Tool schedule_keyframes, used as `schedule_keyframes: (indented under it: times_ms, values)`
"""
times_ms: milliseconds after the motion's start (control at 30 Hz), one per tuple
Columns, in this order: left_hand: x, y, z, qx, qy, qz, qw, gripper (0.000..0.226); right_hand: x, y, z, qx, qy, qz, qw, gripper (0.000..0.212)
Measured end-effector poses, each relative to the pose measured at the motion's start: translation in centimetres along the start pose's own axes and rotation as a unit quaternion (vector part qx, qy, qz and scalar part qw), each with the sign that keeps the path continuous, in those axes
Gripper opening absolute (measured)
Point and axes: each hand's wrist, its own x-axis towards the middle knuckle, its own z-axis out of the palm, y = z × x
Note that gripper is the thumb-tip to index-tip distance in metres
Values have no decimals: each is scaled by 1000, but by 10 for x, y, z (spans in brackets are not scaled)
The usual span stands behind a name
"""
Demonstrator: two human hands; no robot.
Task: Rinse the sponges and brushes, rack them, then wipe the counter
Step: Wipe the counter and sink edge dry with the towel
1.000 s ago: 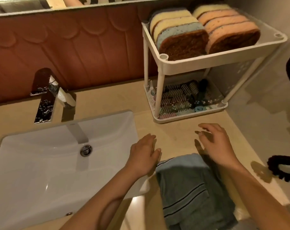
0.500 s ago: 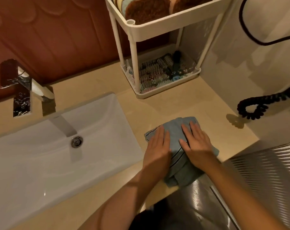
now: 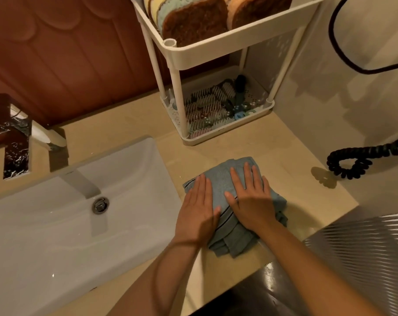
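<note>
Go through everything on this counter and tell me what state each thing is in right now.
Towel: folded, pressed flat on counter.
Left hand: flat on towel.
Right hand: flat on towel.
Sponges: upright in rack's top tier.
Brushes: lying in bottom tier.
Faucet: off.
Sink: empty.

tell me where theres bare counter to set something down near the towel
Bare counter lies between the towel and the wall, short of the coiled black cord. Another strip runs between faucet and rack. Crowded: the rack's lower tray, full of brushes, and the towel under both hands.
</note>
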Motion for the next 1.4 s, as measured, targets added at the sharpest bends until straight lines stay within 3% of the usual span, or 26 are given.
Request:
schedule_keyframes:
  times_ms: [167, 333, 467, 633, 1067, 1200, 1333, 1400]
  values:
    - [38, -31, -15, 35, -28, -9, 999, 75, 52, -22, -6, 3, 5, 7, 1000, 64]
    - [73, -43, -35, 11, -107, -34, 994, 64, 78, -33, -8, 5, -9, 17, 1000, 65]
    - [77, -41, -37, 2, -115, -48, 992, 64, 84, -32, -5, -1, 16, -6, 1000, 68]
    - [61, -22, -35, -32, -108, -92, 989, 63, 66, -23, -2, -1, 19, -37, 999, 66]
    - [-73, 16, 11, -22, -33, -83, 996, 71, -65, -20, 17, 13, -34, -36, 999, 82]
    - [-113, 9, 18, 4, -29, -90, 996, 67, -102, -43, 22, 8, -46, -16, 999, 70]
    - [-142, 0, 19, 52, 36, -117, 991, 66, -122, -63, 9, -23, -110, -56, 992, 66]
    - [-145, 9, 16, 12, 35, -148, 988, 72, -123, -63, -6, -28, -115, -90, 989, 66]
